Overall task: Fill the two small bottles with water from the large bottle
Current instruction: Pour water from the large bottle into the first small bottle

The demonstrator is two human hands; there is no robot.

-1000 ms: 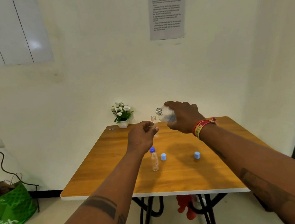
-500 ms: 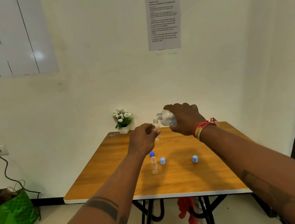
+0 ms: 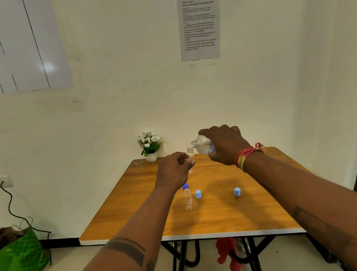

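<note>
Right hand (image 3: 224, 144) has tipped the big bottle (image 3: 203, 146) lower, mouth now just above the small bottle (image 3: 190, 154) pinched in left fingers (image 3: 172, 171) over the table's (image 3: 227, 219) far edge.

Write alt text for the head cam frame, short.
Above a wooden table, the right hand tips an uncapped large bottle toward the open small bottle gripped by the left hand. On the table stand a capped small bottle and two loose blue caps.
</note>
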